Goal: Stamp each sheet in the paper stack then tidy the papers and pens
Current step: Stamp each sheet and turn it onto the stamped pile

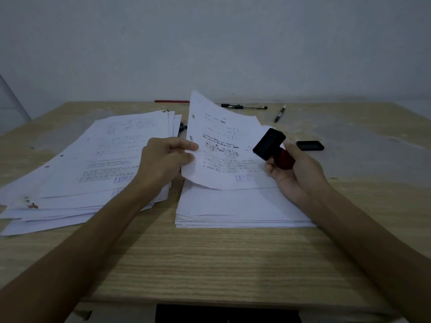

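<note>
Two hands are seen over a wooden bench (210,252). One sheet (224,145) of paper is pinched at its left edge by the left hand (165,157), between the thumb and the fingers, and it is lifted so that it curls up above the right pile. A blue stamp mark is seen near the bottom of that sheet. One stamp (272,148) is gripped by the right hand (296,169); its red handle is wrapped by the curled fingers and its black block is tipped up and to the left, just in front of the lifted sheet. Two piles of paper are laid on the bench. The left pile (88,169) is spread out and messy, and a blue mark is seen on its top sheet. The right pile (242,210) is neater and sits under the lifted sheet. One black ink pad (310,145) is set to the right of the stamp, a little apart from it. Three pens are counted at the far side of the bench: one red pen (172,101) behind the lifted sheet, one black pen (245,106) lying flat beside it, and one black pen with a white end (279,113) lying slanted farther right. A small dark thing is partly hidden between the two piles, and what it is cannot be told.
</note>
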